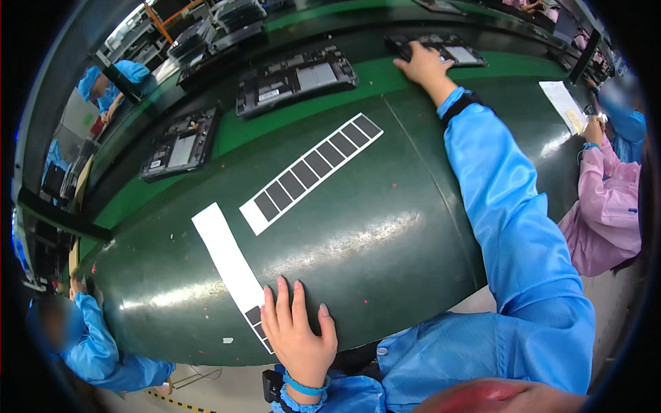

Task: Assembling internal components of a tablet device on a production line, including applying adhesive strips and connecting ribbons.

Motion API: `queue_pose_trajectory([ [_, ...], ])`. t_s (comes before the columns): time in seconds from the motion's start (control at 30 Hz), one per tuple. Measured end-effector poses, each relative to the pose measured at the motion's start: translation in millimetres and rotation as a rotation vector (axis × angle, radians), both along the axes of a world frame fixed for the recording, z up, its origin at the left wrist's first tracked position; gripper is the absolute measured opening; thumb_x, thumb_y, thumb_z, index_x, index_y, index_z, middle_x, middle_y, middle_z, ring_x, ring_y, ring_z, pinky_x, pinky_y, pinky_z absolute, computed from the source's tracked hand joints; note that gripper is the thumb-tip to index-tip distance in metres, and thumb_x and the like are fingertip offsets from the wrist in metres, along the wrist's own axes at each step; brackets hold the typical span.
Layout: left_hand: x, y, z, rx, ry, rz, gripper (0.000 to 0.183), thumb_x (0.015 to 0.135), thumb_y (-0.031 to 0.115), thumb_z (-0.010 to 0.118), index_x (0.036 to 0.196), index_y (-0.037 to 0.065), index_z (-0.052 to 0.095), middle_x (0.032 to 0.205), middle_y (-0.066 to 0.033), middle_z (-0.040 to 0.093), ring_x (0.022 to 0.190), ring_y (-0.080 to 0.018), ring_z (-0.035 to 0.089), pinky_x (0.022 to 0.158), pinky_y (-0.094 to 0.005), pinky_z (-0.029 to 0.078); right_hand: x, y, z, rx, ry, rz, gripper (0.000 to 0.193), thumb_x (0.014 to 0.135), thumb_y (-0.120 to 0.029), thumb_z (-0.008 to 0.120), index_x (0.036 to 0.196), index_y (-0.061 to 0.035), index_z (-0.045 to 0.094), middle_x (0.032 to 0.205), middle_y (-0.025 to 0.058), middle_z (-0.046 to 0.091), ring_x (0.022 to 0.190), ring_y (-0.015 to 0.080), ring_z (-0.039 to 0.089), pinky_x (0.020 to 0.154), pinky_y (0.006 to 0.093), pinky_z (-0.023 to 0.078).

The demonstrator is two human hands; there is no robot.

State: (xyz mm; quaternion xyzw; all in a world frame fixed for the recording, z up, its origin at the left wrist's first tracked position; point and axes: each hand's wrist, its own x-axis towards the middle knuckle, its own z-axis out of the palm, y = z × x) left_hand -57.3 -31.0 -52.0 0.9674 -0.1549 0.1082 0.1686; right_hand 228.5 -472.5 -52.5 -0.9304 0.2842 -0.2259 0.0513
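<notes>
My left hand (pixel 299 339) lies on the green mat with its fingers spread. Its edge covers part of a white strip (pixel 227 258) whose near end carries black stickers. A second white strip with a row of black rectangular stickers (pixel 318 164) lies farther out on the mat. My right arm is stretched far forward, and my right hand (pixel 423 67) is on an opened electronic device chassis (pixel 463 55), thumb and index finger apart. Some fingertips are hidden, so a firm grip does not show. Two more such chassis, one in the middle (pixel 299 79) and one at left (pixel 180 146), have silver rectangular parts inside.
The dark green mat (pixel 385 234) has small red specks and a white scrap (pixel 228 341). Stacked black trays (pixel 237 17) stand behind. People in blue sit at left, and a person in a pink sleeve (pixel 609 199) works at right near a white sheet (pixel 563 107).
</notes>
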Motion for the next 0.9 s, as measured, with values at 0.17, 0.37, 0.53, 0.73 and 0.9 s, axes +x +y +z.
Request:
queue_pose_trajectory([
  [0.17,3.2,-2.3,-0.1,-0.001,0.022,-0.017,0.046,0.081,0.012,0.063,0.125,-0.002,0.058,0.139,-0.0204,0.049,0.132,-0.0429,0.039,0.108,-0.0505,0.031,17.1,-29.1,-4.6,0.118,0.019,-0.031,0.058,0.084,-0.046,0.066,0.131,-0.0147,0.052,0.124,0.0165,0.061,0.125,0.0418,0.048,0.092,0.0792,0.031],
  [0.37,0.1,-4.2,-1.4,-0.032,0.007,-0.006,0.046,0.081,0.013,0.063,0.124,0.0,0.059,0.139,-0.0191,0.05,0.132,-0.0426,0.04,0.108,-0.0501,0.031,5.6,-50.5,-23.3,-0.035,-0.137,0.284,0.03,0.087,-0.023,0.064,0.113,-0.0092,0.061,0.097,0.0219,0.068,0.093,0.0421,0.064,0.081,0.0489,0.052],
  [0.53,-0.2,0.7,-6.2,-0.051,-0.036,-0.031,0.044,0.081,0.014,0.064,0.123,0.001,0.06,0.139,-0.0181,0.05,0.13,-0.0427,0.042,0.107,-0.0505,0.032,-26.7,-71.5,-11.0,-0.267,-0.241,0.408,0.026,0.096,-0.017,0.052,0.12,-0.0099,0.049,0.107,0.0245,0.059,0.094,0.0445,0.062,0.076,0.0524,0.051],
  [0.73,4.5,4.0,-12.1,-0.089,-0.093,-0.025,0.043,0.082,0.015,0.064,0.122,0.001,0.06,0.135,-0.0183,0.053,0.127,-0.042,0.045,0.107,-0.0493,0.033,-126.8,-57.0,58.1,-0.456,-0.296,0.61,0.023,0.096,-0.012,0.052,0.118,-0.0097,0.049,0.105,0.0197,0.057,0.088,0.046,0.059,0.073,0.0522,0.051],
  [0.9,1.0,5.7,-11.5,-0.176,-0.133,-0.043,0.04,0.083,0.016,0.064,0.12,0.001,0.06,0.129,-0.017,0.057,0.125,-0.0403,0.048,0.108,-0.0498,0.033,-237.2,37.2,80.0,-0.564,0.009,0.69,0.03,0.09,-0.009,0.056,0.119,-0.0089,0.05,0.099,0.0156,0.056,0.081,0.0345,0.065,0.058,0.0406,0.054],
])
